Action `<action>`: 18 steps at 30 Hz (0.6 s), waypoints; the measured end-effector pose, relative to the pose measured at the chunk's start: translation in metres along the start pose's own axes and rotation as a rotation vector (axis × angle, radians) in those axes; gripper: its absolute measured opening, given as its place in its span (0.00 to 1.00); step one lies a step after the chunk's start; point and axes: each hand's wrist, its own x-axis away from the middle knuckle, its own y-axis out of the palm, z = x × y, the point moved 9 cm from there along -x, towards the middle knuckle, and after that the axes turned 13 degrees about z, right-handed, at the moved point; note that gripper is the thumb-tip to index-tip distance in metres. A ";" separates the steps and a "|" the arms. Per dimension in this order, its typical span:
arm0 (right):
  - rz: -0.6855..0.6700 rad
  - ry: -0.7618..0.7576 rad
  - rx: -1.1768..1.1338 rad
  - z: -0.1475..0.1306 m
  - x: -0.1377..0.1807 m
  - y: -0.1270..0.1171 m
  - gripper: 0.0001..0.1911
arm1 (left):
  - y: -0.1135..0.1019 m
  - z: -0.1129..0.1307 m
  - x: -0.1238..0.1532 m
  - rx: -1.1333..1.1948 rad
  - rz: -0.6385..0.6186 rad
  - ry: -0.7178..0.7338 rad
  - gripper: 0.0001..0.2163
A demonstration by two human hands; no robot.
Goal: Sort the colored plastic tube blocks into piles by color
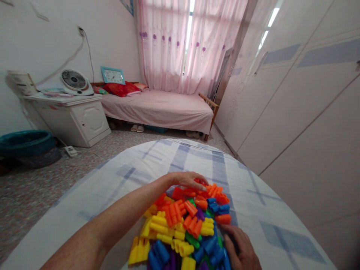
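Observation:
A heap of tube-shaped plastic building blocks lies on the table in front of me. Yellow blocks [160, 227] fill its left and front, orange blocks [192, 225] its middle and back, and blue blocks [210, 245] its right side. Green and purple ones show in between. My left hand [191, 180] reaches across to the far edge, its thumb and fingers curled round a red-orange block [198, 181]. Beside the right edge of the heap, my right hand [242, 247] rests with thumb and forefinger apart, close to the blue blocks; its other fingers are partly hidden.
A white and blue checked cloth [157, 157] covers the rounded table. Beyond stand a bed [168, 105] with a pink sheet and a white cabinet [90, 120] carrying a fan [75, 80]. Wardrobe doors [295, 112] line the right; a teal bin [28, 142] stands left.

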 end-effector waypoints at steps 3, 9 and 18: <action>0.034 0.034 -0.010 -0.006 -0.002 -0.004 0.16 | 0.012 0.026 0.018 -0.065 -0.002 0.043 0.19; 0.062 0.067 -0.054 -0.017 -0.003 -0.004 0.15 | 0.023 0.073 0.073 -0.269 0.203 0.226 0.14; 0.055 0.073 -0.146 -0.021 -0.006 -0.001 0.17 | 0.039 0.112 0.165 -0.408 0.546 0.217 0.20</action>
